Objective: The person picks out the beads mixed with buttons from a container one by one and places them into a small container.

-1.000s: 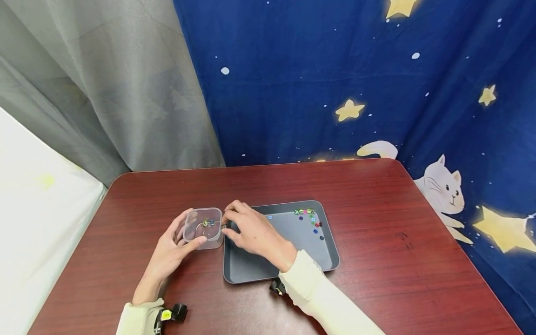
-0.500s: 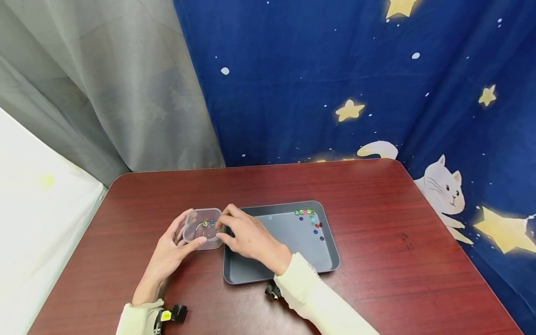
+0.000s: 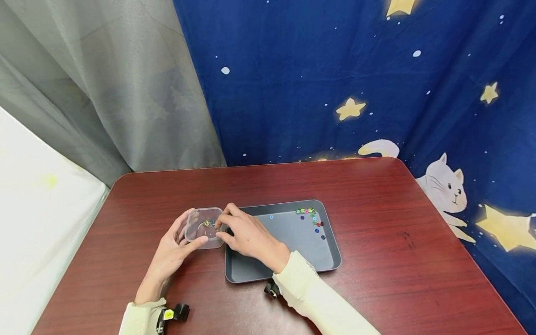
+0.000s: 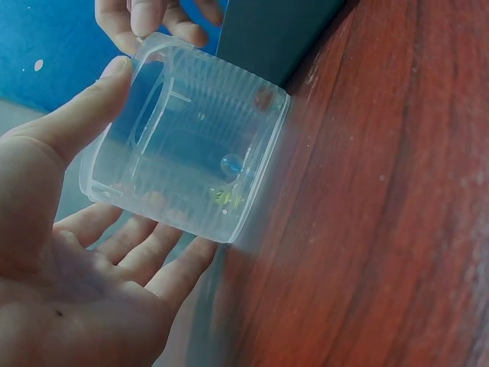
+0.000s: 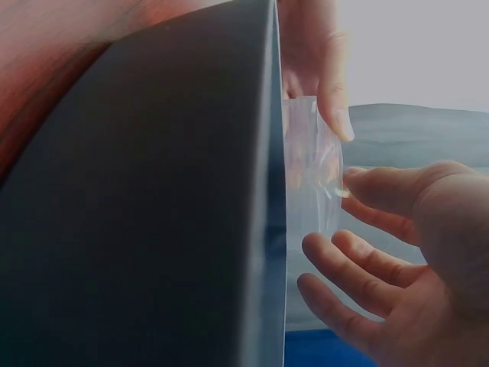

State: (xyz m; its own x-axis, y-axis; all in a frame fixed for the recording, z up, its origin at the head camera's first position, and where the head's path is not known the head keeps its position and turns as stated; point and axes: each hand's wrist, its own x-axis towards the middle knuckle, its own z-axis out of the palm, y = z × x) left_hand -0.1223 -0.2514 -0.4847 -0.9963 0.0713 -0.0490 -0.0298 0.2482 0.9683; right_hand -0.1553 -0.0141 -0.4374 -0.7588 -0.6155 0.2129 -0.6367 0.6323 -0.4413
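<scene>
A clear plastic container (image 3: 214,244) stands on the table, and my left hand (image 3: 169,255) holds it with thumb and fingers on opposite sides. Through its ribbed wall (image 4: 191,145) show a blue-clear bead (image 4: 231,164), a yellow-green bead (image 4: 225,198) and a blurred reddish spot. My right hand (image 3: 253,238) is at the container's right rim, its thumb and forefinger pinching a small yellowish bead (image 5: 345,193); the bead's shape is hard to make out. The other right fingers (image 5: 348,275) are spread and loosely bent.
A dark grey tray (image 3: 289,244) lies right of the container, partly under my right forearm. Several small coloured beads (image 3: 317,231) sit in its far right corner, with one blue bead (image 3: 271,217) near the back wall. A blue star curtain (image 3: 293,93) hangs behind the table.
My right hand has moved slightly left, from beside the container to its rim, with the small bead in its fingertips. The left hand keeps its hold on the container.
</scene>
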